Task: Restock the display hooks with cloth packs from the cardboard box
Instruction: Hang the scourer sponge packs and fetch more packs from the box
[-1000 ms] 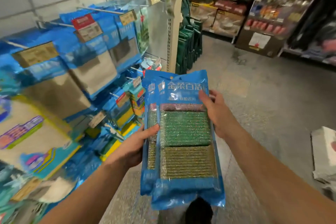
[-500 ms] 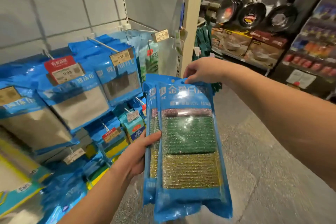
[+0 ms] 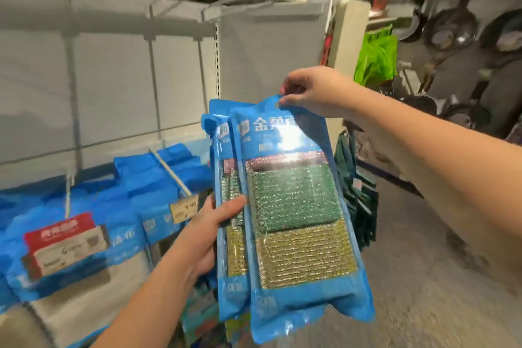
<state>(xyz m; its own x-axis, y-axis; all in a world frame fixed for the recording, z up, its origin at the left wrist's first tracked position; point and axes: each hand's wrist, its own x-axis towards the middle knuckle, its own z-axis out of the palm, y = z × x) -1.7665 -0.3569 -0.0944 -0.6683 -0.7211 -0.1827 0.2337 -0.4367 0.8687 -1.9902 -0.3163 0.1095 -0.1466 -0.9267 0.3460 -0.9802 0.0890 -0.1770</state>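
Grey pegboard wall [image 3: 118, 87] fills upper left; speckled floor [image 3: 423, 277] lower right. Blue cloth packs [image 3: 293, 206] centre frame: left hand [image 3: 209, 234] grips their side, right hand [image 3: 313, 93] pinches the top edge. Hung packs [image 3: 84, 234] lower left, frying pans [image 3: 452, 25] upper right.

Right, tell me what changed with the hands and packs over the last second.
The right hand left the front pack's side, went up and now pinches its top edge by the hang hole. Both packs were raised. The left hand still grips the packs' left side.
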